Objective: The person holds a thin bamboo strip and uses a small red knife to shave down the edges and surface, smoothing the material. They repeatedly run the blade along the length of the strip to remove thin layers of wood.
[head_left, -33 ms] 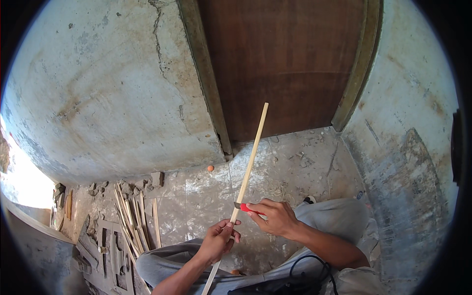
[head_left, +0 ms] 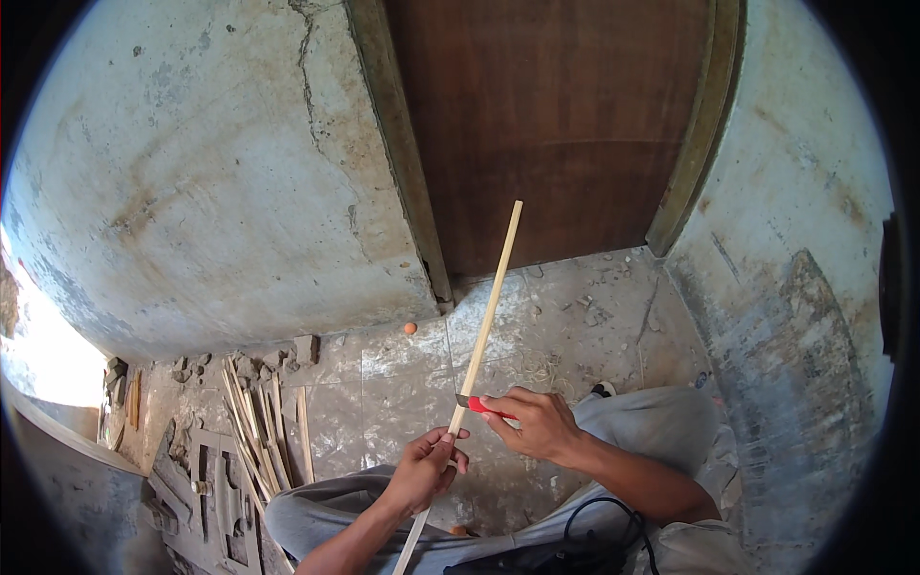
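Yellowish and slender, the long wooden strip [head_left: 493, 297] looks nearly straight.

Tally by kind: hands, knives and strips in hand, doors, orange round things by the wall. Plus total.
Left hand and right hand: 2
Red-handled knife: 1
Pale strip: 1
Brown door: 1
Orange round thing: 1
Total: 6
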A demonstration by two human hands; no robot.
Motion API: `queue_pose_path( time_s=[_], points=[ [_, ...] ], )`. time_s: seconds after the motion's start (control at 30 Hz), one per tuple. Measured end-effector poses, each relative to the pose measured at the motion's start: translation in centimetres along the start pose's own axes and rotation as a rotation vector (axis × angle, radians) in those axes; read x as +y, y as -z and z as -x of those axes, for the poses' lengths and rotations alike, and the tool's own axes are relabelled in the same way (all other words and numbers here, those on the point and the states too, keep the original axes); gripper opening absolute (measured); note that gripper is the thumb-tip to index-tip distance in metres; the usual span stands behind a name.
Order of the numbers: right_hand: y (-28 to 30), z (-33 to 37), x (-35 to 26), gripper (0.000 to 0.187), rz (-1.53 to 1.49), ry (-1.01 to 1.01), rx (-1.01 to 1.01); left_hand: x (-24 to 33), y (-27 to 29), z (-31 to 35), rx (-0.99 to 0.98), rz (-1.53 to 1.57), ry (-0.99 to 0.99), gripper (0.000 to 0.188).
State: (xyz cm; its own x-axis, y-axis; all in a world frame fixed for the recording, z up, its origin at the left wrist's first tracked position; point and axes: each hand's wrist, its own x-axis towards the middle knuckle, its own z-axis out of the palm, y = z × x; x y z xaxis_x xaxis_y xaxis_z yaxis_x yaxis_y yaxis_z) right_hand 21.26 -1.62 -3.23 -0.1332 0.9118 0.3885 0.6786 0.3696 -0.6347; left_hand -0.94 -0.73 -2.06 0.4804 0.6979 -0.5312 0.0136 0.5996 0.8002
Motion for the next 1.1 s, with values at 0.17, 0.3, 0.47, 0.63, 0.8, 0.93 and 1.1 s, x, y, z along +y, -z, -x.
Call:
queue_pose_path(
  time_s=[0.17, 0.3, 0.47, 0.63, 0.8, 0.93, 1.1],
  points=[
    [0.2, -0.1, -0.4, 0.02, 0.011, -0.009, 0.027, 0.8, -0.5, 0.6, -0.009, 0.041, 0.06, 0.031],
    [0.2, -0.2, -0.5, 0.021, 0.026, -0.031, 0.002, 0.2, -0.4, 0.3, -0.005, 0.036, 0.04, 0.031],
    [-0.1, -0.2, -0.4, 0.019, 0.058, -0.024, 0.018, 0.2, -0.7, 0.5, 0.006, -0.004, 0.004, 0.03],
    [-0.1, -0.4, -0.6, 0.018, 0.106, -0.016, 0.024, 0.5, -0.6, 0.8, 0.004, 0.044, 0.027, 0.029],
    [0.1, -0.8, -0.1, 0.019, 0.126, -0.041, 0.04, 0.5, -0.7, 1.1, 0.001, 0.046, 0.032, 0.028],
    [0.3, -1.1, 0.2, 0.018, 0.123, -0.028, 0.077, 0.4, -0.8, 1.3, 0.011, 0.044, 0.03, 0.028],
    [1.2, -2.0, 1.3, 0.017, 0.133, -0.095, 0.099, 0.3, -1.1, 2.0, -0.012, 0.027, 0.036, 0.028]
  ],
)
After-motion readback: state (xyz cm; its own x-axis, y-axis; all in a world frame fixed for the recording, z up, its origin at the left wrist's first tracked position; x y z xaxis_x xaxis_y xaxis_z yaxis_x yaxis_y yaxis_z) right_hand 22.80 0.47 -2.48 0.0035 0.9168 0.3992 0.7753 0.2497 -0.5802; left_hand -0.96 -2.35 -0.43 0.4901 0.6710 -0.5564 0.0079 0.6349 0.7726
